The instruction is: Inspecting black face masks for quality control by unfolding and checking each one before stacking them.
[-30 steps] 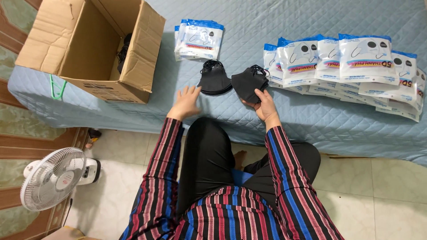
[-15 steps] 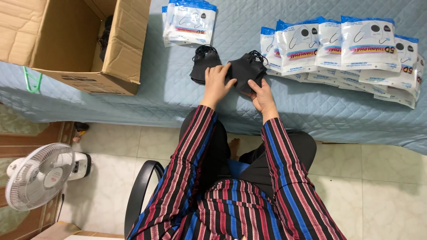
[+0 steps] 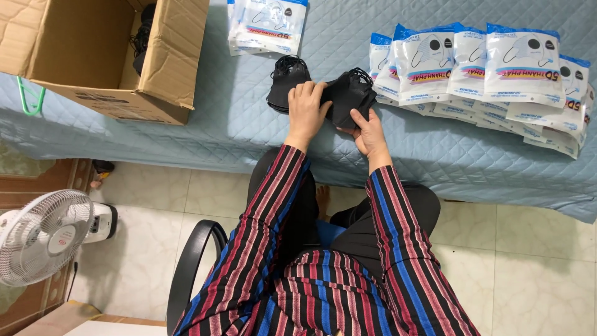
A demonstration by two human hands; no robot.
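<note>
Black fabric masks are what both hands are busy with, on the near edge of a blue quilted table cover point(image 3: 186, 134). The left hand point(image 3: 306, 109) lies flat with fingers spread over the seam between two stacks, touching the left stack of black masks point(image 3: 285, 81) and the top of the right stack of black masks point(image 3: 349, 93). The right hand point(image 3: 368, 132) pinches the near edge of the right stack, thumb on top, fingers tucked beneath, so its grip is closed on that stack. The left hand presses rather than grasps, palm down and loose.

To my judgement the step in hand is squaring up or counting off a bundle of masks. A next move would call for a firm pinch through the whole bundle so the loose ear loops do not snag and the layers do not slide apart.

A row of printed white and blue pouches point(image 3: 497, 68) overlaps to the right, just beside the right stack. A smaller pile of pouches point(image 3: 267, 25) sits farther off. An open cardboard box point(image 3: 93, 56) stands at far left, with dark items inside
</note>
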